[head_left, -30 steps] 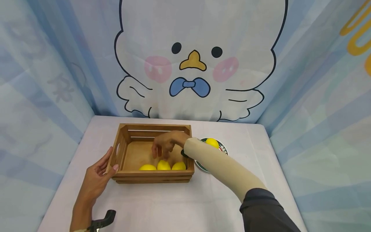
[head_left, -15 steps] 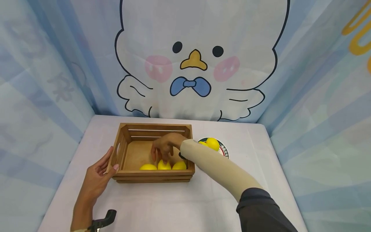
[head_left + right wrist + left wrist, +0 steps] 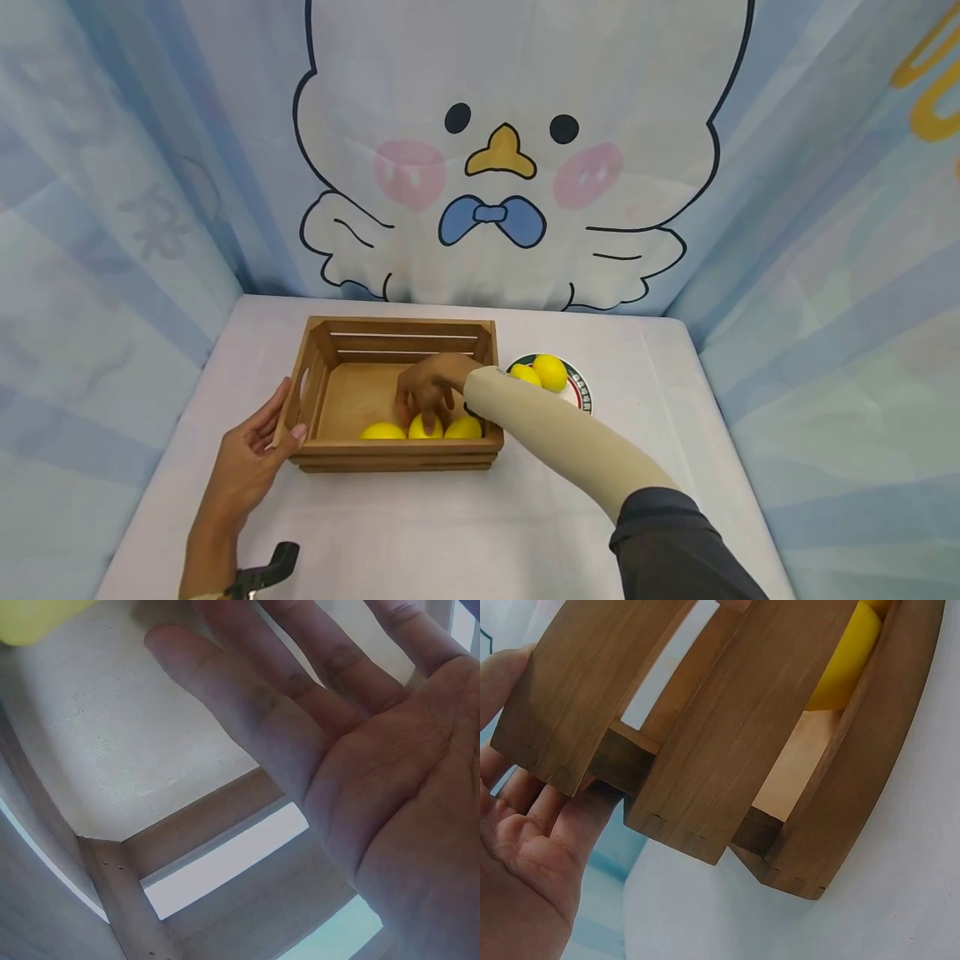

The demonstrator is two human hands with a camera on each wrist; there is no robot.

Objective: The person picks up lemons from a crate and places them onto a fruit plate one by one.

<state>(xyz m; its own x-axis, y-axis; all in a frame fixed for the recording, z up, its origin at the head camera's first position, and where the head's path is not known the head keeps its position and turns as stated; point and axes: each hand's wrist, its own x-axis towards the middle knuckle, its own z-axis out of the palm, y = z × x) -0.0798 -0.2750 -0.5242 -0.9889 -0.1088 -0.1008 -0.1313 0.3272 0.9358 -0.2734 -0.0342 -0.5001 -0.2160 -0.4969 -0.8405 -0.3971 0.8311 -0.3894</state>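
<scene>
A slatted wooden crate [image 3: 397, 456] stands on the white-covered table. My left hand [image 3: 251, 467] grips its left end, thumb at the front corner and fingers behind, as the left wrist view also shows. Three lemons lie along the crate's front wall: a left lemon [image 3: 382, 432], a middle lemon [image 3: 435, 426] and a right lemon [image 3: 463, 428]. My right hand [image 3: 427, 387] reaches down inside the crate, fingertips at the middle lemon. In the right wrist view its fingers [image 3: 255, 705] are spread, with part of a yellow lemon [image 3: 37, 619] beyond them; contact is not clear there.
Right of the crate sits a patterned plate [image 3: 583, 392] bearing two lemons [image 3: 551, 372]; my right forearm [image 3: 555, 442] passes over its near side. A printed curtain [image 3: 480, 275] stands behind the table [image 3: 375, 533], with more curtain on both sides.
My right hand has lowered slightly onto the middle lemon, and its forearm has shifted left, uncovering more of the plate and a second lemon there. The left hand stays on the crate.
</scene>
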